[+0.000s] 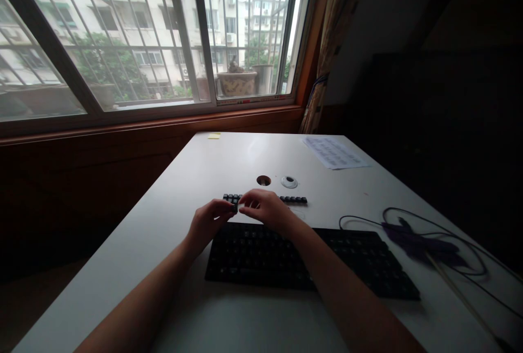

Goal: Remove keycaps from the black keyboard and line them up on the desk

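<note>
My left hand [208, 219] pinches a small black keycap [234, 208] between thumb and fingertips, above the far left edge of a black keyboard [261, 257]. Close against it, my right hand [263, 208] has its thumb and fingers drawn together around a small white piece [241, 206], too small to name for sure. Just behind my hands, more black keycaps [294, 199] stand in rows on the white table; my right hand hides the middle of them. A thin, clear or wire-like item [299, 213] lies right of my right hand. My right forearm covers part of the keyboard.
Behind the keycaps are a round cable hole [263, 180] and a white ring-shaped cover [290, 181]. Printed sheets [335, 152] and a yellow note [214, 135] lie at the far edge. Black cables [435, 233] and a dark purple cloth [425, 247] are on the right.
</note>
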Action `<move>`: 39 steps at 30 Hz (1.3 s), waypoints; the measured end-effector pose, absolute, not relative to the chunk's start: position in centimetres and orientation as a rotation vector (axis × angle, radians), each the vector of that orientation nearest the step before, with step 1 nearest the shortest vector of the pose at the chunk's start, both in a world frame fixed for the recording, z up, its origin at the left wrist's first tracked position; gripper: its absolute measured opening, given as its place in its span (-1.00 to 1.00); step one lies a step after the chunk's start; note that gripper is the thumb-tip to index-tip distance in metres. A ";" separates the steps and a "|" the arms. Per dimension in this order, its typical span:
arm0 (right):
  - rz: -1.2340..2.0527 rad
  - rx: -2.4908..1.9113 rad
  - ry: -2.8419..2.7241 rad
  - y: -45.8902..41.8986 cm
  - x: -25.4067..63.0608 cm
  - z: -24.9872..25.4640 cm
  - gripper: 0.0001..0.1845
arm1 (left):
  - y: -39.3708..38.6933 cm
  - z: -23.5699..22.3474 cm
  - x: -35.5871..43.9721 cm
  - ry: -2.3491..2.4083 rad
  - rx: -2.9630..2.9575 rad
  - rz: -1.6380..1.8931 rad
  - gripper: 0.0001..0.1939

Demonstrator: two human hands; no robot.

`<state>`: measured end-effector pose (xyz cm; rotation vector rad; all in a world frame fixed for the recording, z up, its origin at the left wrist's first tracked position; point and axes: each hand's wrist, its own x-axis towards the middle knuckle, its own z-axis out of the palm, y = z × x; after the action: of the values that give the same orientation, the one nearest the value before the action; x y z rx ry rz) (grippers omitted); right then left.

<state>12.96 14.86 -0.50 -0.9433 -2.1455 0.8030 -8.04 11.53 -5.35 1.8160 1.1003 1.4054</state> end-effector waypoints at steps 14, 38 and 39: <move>0.731 -0.864 -2.210 15.0 12.5 -1.4 -0.88 | 12.0 -6.1 -8.4 1.149 1.953 1.325 -0.84; 0.417 -1.313 -2.396 17.8 13.4 -3.5 -0.86 | 13.7 -6.4 -10.3 1.564 1.798 1.488 -0.79; 0.403 -1.324 -2.420 18.0 13.0 -3.5 -0.85 | 13.8 -6.4 -10.4 1.585 1.797 1.488 -0.80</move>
<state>13.04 18.02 -3.53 -1.3241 -2.4203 0.4031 -10.35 13.77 -6.45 1.7968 1.5846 1.4882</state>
